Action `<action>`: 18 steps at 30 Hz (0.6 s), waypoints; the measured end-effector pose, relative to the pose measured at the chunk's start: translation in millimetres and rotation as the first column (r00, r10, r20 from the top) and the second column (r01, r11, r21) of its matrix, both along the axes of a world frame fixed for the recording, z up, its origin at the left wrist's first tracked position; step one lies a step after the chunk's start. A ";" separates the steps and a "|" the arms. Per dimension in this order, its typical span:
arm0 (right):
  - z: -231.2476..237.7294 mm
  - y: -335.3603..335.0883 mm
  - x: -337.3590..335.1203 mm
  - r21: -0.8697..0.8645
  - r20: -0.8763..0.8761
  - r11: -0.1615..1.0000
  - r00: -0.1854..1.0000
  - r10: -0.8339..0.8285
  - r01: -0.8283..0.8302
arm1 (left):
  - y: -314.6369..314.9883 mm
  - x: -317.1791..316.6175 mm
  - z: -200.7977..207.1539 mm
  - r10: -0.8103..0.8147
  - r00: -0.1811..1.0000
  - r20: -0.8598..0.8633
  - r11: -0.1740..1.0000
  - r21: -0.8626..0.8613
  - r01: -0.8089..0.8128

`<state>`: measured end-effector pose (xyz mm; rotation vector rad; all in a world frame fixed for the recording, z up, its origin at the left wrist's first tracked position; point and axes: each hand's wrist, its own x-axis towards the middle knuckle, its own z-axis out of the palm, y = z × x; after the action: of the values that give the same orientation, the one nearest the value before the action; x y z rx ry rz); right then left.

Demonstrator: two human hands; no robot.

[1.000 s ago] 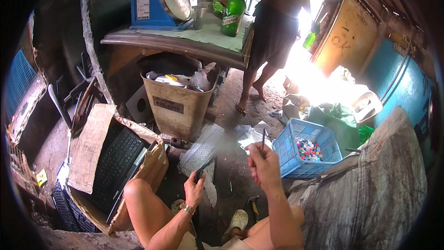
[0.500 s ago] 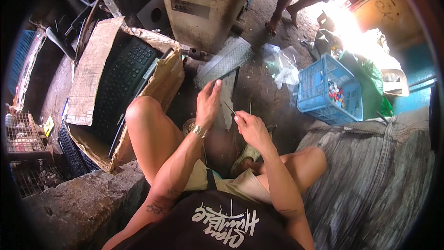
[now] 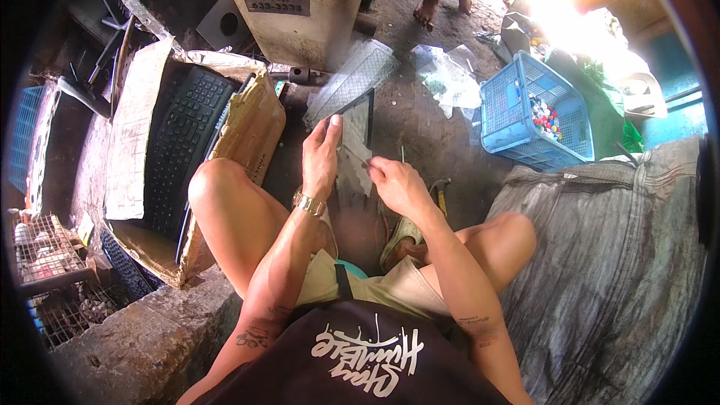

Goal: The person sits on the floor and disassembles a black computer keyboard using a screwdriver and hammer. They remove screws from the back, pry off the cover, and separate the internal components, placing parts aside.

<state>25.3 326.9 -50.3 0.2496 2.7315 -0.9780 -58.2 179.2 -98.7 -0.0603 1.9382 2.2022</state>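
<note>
I sit with my knees apart over a dirt floor. My left hand (image 3: 322, 156) grips a flat dark panel with a grey inner face (image 3: 358, 135), held upright between my knees. My right hand (image 3: 396, 184) is closed on a thin metal tool (image 3: 403, 154) whose tip rests at the panel's lower right edge. A gold watch sits on my left wrist. Part of the panel is hidden behind my left fingers.
A cardboard box (image 3: 247, 131) with black keyboards (image 3: 176, 150) lies at my left knee. A beige bin (image 3: 300, 7) stands ahead, a blue crate (image 3: 517, 116) of small caps at right, a grey sack (image 3: 615, 255) beside my right leg. Another person's bare feet (image 3: 427, 7) stand beyond.
The view has tipped down from the bench and standing person to my lap. My right hand came down from its raised position to the panel, which my left hand now holds closer.
</note>
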 end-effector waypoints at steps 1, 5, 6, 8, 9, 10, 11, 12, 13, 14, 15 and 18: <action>-0.8 0.3 -0.2 -0.007 0.002 1.000 1.000 0.000 0.000 | 0.0 0.0 -1.1 0.000 1.000 -0.002 1.000 -0.010 0.000; -3.3 1.4 -1.7 -0.031 -0.002 1.000 1.000 -0.005 0.005 | -0.1 0.3 -1.5 -0.015 1.000 0.008 0.999 -0.042 0.016; -3.7 1.4 -2.3 -0.035 0.000 0.999 1.000 -0.007 0.007 | 0.0 0.3 -1.0 -0.023 1.000 0.008 0.999 -0.031 0.024; -3.7 1.5 -3.2 -0.038 0.002 0.999 1.000 -0.003 0.003 | 0.2 0.7 0.4 -0.037 0.999 0.007 0.999 -0.009 0.037; -3.4 1.7 -3.6 -0.040 -0.004 0.999 1.000 -0.003 0.003 | 0.5 0.7 1.2 -0.027 1.000 0.004 1.000 -0.016 0.027; -2.9 2.0 -3.9 -0.035 -0.002 0.999 1.000 0.001 -0.001 | 0.7 1.0 2.0 -0.018 1.000 0.002 1.000 -0.023 0.018; -2.4 2.3 -4.2 -0.033 -0.009 0.999 1.000 0.004 -0.005 | 0.9 1.2 2.7 -0.008 1.000 0.007 0.999 -0.034 0.008; -1.6 2.8 -4.2 -0.033 -0.015 0.999 1.000 0.011 -0.011 | 1.2 1.5 3.6 -0.008 1.000 -0.001 1.000 -0.020 0.008; -1.1 3.2 -4.1 -0.029 -0.022 1.000 1.000 0.005 -0.006 | 1.4 2.0 4.3 -0.005 1.000 0.000 1.000 -0.011 0.005; -0.4 3.8 -3.8 -0.029 -0.024 1.000 1.000 0.001 -0.001 | 1.5 2.2 5.1 -0.002 1.000 0.002 1.000 -0.001 0.002; -0.1 4.1 -3.4 -0.029 -0.027 1.000 1.000 -0.005 0.004 | 1.3 2.6 5.6 -0.003 1.000 0.007 1.000 -0.012 0.003; -0.4 4.7 -3.1 -0.005 -0.024 1.000 1.000 0.008 -0.008 | 1.4 2.3 6.4 -0.014 1.000 0.011 1.000 -0.025 0.014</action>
<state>22.2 331.6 -50.7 0.2277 2.7488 -0.9918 -55.9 180.6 -92.3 -0.0622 1.9546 2.1649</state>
